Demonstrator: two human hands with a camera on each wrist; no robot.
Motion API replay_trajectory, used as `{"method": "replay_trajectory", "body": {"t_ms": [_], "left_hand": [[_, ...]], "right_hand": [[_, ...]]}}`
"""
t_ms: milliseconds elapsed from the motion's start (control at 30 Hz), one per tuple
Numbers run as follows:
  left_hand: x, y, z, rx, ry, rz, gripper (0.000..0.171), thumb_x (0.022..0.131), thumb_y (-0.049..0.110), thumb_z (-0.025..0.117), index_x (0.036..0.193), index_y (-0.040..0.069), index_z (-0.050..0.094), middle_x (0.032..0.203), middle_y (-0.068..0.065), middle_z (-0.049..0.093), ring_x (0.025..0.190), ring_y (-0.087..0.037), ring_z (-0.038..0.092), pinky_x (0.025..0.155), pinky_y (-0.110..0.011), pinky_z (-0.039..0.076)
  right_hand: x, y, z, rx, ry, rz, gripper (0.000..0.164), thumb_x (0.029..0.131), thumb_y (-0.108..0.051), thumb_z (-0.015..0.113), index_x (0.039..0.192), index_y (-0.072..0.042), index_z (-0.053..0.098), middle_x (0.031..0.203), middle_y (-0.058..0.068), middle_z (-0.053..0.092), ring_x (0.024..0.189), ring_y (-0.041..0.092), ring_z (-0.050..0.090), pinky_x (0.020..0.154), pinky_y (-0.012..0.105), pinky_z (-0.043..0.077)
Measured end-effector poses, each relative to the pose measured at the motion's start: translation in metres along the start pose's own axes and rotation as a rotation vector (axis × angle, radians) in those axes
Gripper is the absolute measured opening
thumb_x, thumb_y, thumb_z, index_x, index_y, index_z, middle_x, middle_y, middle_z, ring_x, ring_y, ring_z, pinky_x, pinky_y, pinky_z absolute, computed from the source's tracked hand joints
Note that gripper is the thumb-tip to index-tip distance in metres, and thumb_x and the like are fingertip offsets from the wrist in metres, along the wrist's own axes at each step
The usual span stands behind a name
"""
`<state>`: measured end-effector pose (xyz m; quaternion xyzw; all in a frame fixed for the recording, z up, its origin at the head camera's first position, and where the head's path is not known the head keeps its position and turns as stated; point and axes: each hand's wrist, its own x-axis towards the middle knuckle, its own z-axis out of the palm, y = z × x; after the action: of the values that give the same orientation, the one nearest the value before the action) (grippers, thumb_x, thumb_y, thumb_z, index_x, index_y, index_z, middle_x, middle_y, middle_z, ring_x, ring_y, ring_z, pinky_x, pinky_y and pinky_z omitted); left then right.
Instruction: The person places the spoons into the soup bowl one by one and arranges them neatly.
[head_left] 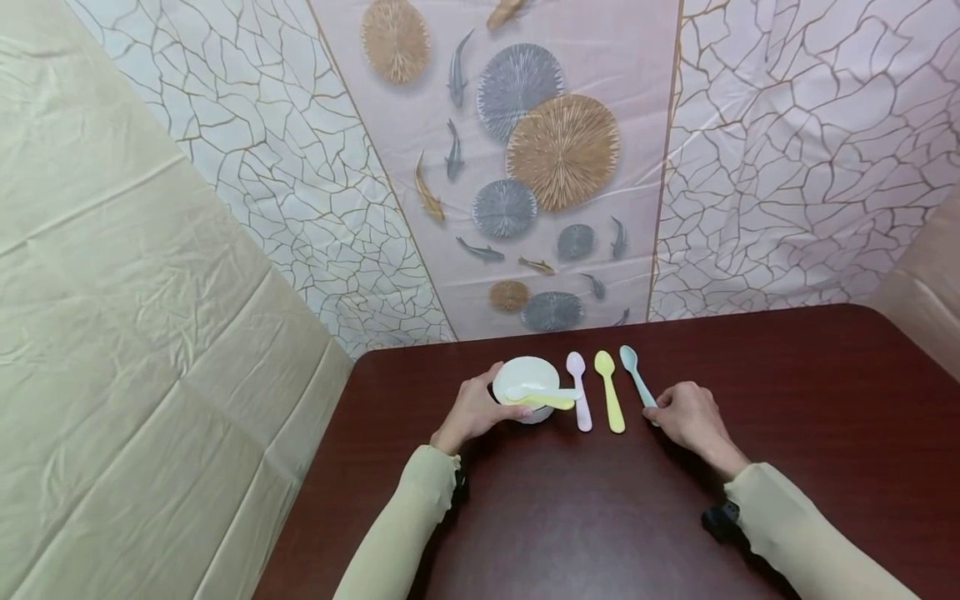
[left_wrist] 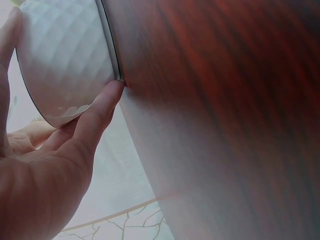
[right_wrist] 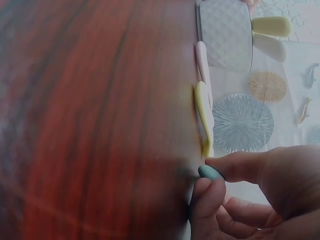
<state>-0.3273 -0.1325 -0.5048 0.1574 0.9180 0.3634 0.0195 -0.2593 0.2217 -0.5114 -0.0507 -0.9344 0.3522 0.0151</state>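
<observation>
A white bowl [head_left: 527,372] with a quilted outer wall stands on the table, gripped at its left side by my left hand [head_left: 477,408]. In the left wrist view its dimpled wall [left_wrist: 65,50] lies between thumb and fingers. Two spoons, one yellow [head_left: 553,402] and one white [head_left: 567,393], rest in the bowl with handles out over the right rim. My right hand [head_left: 692,414] pinches the handle end of a light blue spoon [head_left: 637,377]. In the right wrist view that blue handle tip [right_wrist: 210,172] shows between thumb and finger.
Between the bowl and the blue spoon, a lilac spoon [head_left: 578,392] and a yellow spoon [head_left: 610,392] lie side by side on the dark red-brown table [head_left: 555,508]. A patterned cloth backdrop [head_left: 450,275] hangs behind the table's far edge, and beige cloth [head_left: 150,375] covers the left side.
</observation>
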Motion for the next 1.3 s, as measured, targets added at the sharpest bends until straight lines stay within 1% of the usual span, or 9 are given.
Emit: {"method": "replay_trajectory", "body": {"t_ms": [200,300,467,567,733,867,1000,1167,1300], "left_hand": [[-0.001,-0.001,0.000,0.006,0.007,0.001,0.108,0.080,0.045,0.098,0.165,0.004,0.046,0.161,-0.019,0.059,0.146,-0.033,0.061,0.119,-0.051,0.052],[-0.001,-0.002,0.000,0.005,0.007,-0.003,0.109,0.079,0.046,0.098,0.165,0.003,0.046,0.161,-0.020,0.059,0.147,-0.033,0.060,0.120,-0.051,0.052],[-0.002,-0.002,-0.001,-0.009,0.006,-0.011,0.109,0.079,0.046,0.098,0.166,0.006,0.046,0.162,-0.019,0.058,0.149,-0.034,0.059,0.121,-0.050,0.051],[-0.002,-0.001,-0.001,-0.013,0.002,-0.014,0.108,0.079,0.046,0.098,0.166,0.007,0.046,0.163,-0.018,0.058,0.149,-0.033,0.059,0.121,-0.050,0.051],[-0.002,-0.003,-0.001,-0.012,0.001,-0.013,0.109,0.080,0.046,0.098,0.166,0.005,0.046,0.163,-0.019,0.057,0.149,-0.035,0.059,0.121,-0.051,0.051],[-0.001,-0.004,0.000,-0.012,0.005,-0.004,0.109,0.079,0.046,0.098,0.165,0.004,0.046,0.161,-0.020,0.059,0.147,-0.036,0.060,0.120,-0.052,0.052],[-0.001,-0.003,0.001,-0.012,0.006,-0.002,0.110,0.079,0.045,0.098,0.165,0.002,0.045,0.160,-0.021,0.060,0.147,-0.036,0.060,0.120,-0.053,0.051],[-0.002,-0.001,0.001,-0.004,0.010,0.004,0.110,0.079,0.044,0.099,0.164,0.000,0.045,0.160,-0.022,0.060,0.146,-0.036,0.060,0.120,-0.053,0.051],[-0.002,0.000,0.001,-0.003,0.008,0.002,0.110,0.079,0.045,0.098,0.165,0.001,0.045,0.160,-0.022,0.060,0.146,-0.036,0.061,0.120,-0.053,0.051]], "right_hand": [[-0.002,0.000,-0.001,0.021,0.018,0.016,0.022,0.095,-0.020,0.080,0.091,0.002,0.081,0.089,0.015,0.079,0.081,0.028,0.068,0.068,0.034,0.051],[-0.003,-0.001,-0.001,0.036,0.026,0.023,0.023,0.096,-0.020,0.079,0.094,0.003,0.081,0.090,0.016,0.079,0.083,0.029,0.069,0.068,0.033,0.051],[-0.005,-0.003,-0.005,0.057,0.046,0.025,0.025,0.098,-0.020,0.076,0.097,0.004,0.081,0.090,0.016,0.079,0.084,0.029,0.068,0.067,0.031,0.049],[-0.007,-0.005,-0.007,0.074,0.069,0.015,0.026,0.099,-0.020,0.074,0.098,0.005,0.081,0.087,0.015,0.079,0.080,0.027,0.066,0.066,0.030,0.048],[-0.011,-0.008,-0.012,0.111,0.130,-0.011,0.025,0.099,-0.019,0.074,0.098,0.006,0.081,0.077,0.009,0.077,0.072,0.019,0.063,0.064,0.029,0.046],[-0.012,-0.010,-0.017,0.167,0.147,0.007,0.028,0.101,-0.019,0.073,0.104,0.008,0.080,0.072,0.006,0.078,0.065,0.009,0.065,0.059,0.026,0.045],[-0.011,-0.012,-0.022,0.219,0.151,0.037,0.031,0.103,-0.021,0.073,0.110,0.009,0.080,0.075,0.007,0.081,0.064,0.004,0.067,0.057,0.025,0.045],[-0.013,-0.019,-0.025,0.238,0.171,0.041,0.032,0.103,-0.022,0.073,0.113,0.007,0.080,0.078,0.007,0.081,0.065,0.004,0.066,0.058,0.025,0.045],[-0.014,-0.025,-0.028,0.250,0.175,0.043,0.032,0.104,-0.022,0.072,0.115,0.006,0.080,0.080,0.009,0.082,0.066,0.003,0.067,0.058,0.025,0.046]]}}
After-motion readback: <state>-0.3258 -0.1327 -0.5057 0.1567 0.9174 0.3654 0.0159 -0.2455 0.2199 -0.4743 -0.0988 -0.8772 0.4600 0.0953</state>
